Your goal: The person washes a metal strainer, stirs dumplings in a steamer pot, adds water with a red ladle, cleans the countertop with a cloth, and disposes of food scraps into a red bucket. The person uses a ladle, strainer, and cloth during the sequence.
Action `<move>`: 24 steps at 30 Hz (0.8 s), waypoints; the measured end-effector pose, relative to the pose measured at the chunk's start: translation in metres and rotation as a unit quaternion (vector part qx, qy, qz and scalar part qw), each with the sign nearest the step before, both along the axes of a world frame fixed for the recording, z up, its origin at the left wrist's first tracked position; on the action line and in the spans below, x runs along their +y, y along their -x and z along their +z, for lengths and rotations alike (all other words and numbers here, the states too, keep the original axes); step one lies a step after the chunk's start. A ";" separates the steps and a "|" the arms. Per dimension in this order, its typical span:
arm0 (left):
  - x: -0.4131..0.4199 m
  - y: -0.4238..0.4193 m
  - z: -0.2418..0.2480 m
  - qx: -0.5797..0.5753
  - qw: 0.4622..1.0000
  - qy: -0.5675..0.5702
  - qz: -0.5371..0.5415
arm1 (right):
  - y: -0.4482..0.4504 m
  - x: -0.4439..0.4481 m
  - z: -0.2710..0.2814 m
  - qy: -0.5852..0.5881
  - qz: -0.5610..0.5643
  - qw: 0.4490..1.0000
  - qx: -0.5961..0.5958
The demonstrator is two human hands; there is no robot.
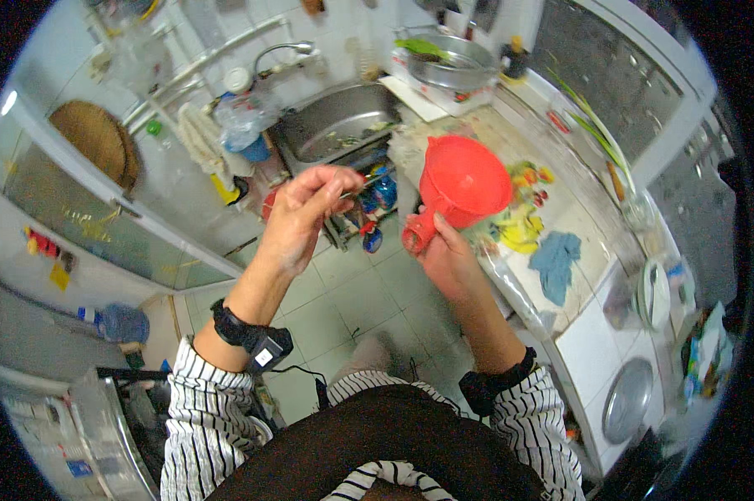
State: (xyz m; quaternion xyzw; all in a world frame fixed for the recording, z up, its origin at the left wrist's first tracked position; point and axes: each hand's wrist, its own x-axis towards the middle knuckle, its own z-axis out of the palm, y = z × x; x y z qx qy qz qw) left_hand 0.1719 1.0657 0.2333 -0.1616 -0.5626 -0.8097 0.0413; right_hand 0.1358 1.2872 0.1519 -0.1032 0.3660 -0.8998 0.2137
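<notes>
My right hand (449, 253) grips a red plastic ladle or dipper (464, 181) by its thick hollow handle, whose open end faces me. The wide bowl points away, over the edge of the counter. My left hand (311, 206) is raised to the left of it, fingers curled around a thin item that I cannot make out; a narrow dark part sticks out past the fingertips. The two hands are apart, above the tiled floor. Beyond them lies a stainless steel sink (345, 128) with green scraps in it.
On the right counter lie a blue cloth (555, 266), a yellow cloth or peel (521, 233) and a round metal lid (627, 401). A metal basin (455, 66) with a green leaf stands at the back. Bottles (383, 191) sit below the sink. Spring onions (593, 128) lie along the window ledge.
</notes>
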 end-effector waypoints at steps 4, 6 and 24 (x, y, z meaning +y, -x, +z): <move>0.014 0.016 0.034 0.031 0.997 0.065 0.040 | 0.027 -0.012 -0.009 0.046 0.137 0.988 -0.044; 0.020 0.016 0.044 0.065 0.993 0.076 0.060 | 0.032 -0.021 -0.009 0.005 0.140 0.986 -0.088; 0.051 0.026 0.076 0.203 0.935 0.288 -0.034 | 0.016 -0.015 0.139 -0.270 -0.184 0.845 0.424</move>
